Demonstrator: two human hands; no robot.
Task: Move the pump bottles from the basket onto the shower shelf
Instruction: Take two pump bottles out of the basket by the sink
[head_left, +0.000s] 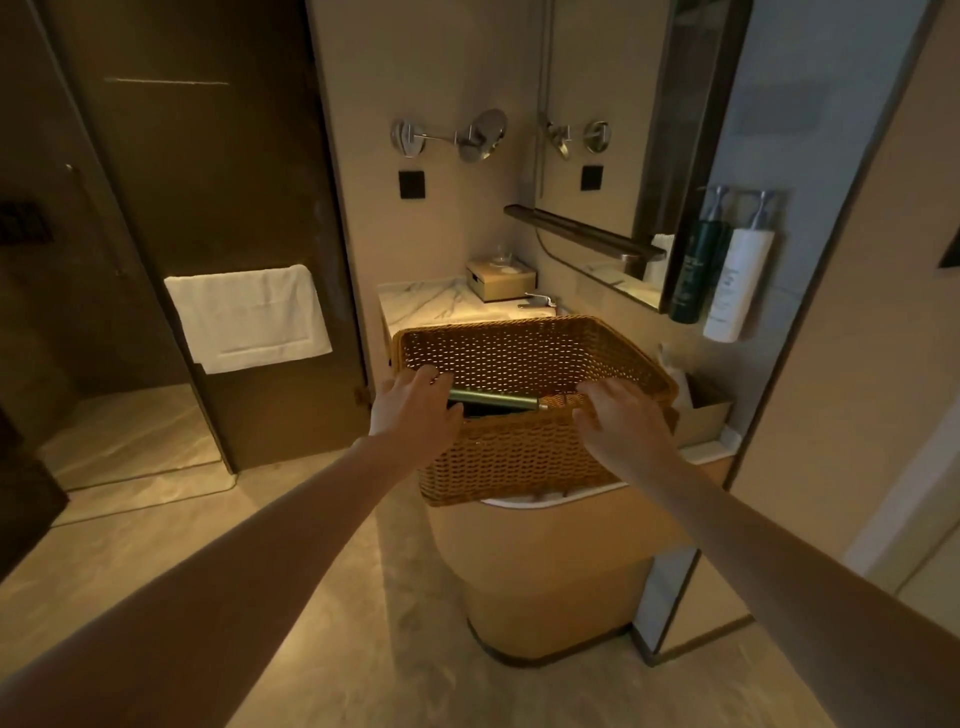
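Observation:
A woven tan basket (519, 457) sits on the closed toilet lid (550, 525) at the centre. Inside it lies a dark green pump bottle (493, 401) on its side, mostly hidden by the near wall. My left hand (415, 408) reaches over the basket's left rim and wraps the bottle's left end, fingers above and thumb below. My right hand (621, 415) rests over the near right rim with fingers spread, holding nothing. The rest of the basket's contents are out of sight.
A dark glass shower door (218, 208) with a white towel (247, 317) stands to the left. A marble counter (431, 306) holds a tissue box (498, 280). Wall-mounted dark bottle (696, 270) and white bottle (737, 280) hang at right beside the mirror.

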